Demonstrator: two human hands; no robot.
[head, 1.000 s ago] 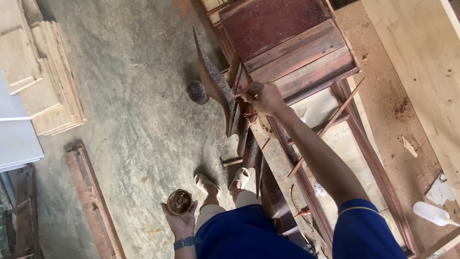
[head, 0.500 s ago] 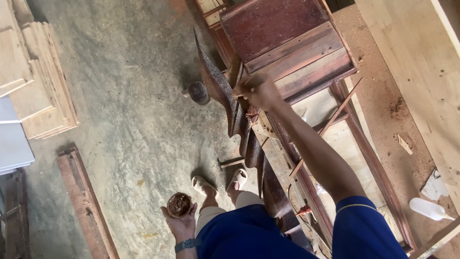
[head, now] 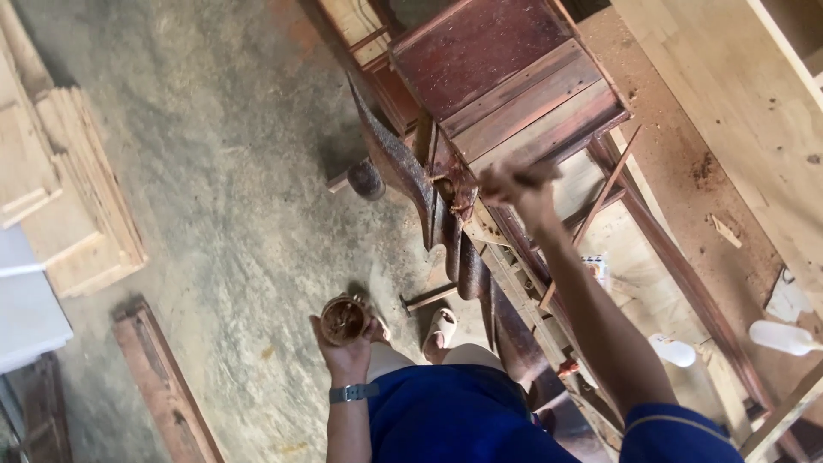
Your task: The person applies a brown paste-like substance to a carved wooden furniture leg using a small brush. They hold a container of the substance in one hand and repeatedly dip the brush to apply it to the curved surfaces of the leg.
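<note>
The left hand (head: 343, 347) is curled around a small round tin of brown paste (head: 343, 320), held low above the concrete floor (head: 231, 171). The right hand (head: 519, 184) reaches forward, fingers pinched closed on something too small to tell, touching the dark red wooden furniture frame (head: 506, 77).

The grey concrete floor (head: 214, 171) carries a stack of pale wooden boards (head: 81, 189), left of the dark red wooden furniture frame (head: 506, 77).

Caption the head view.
Left hand holds a small brown-filled cup while right hand works on a dark red wooden frame.
</note>
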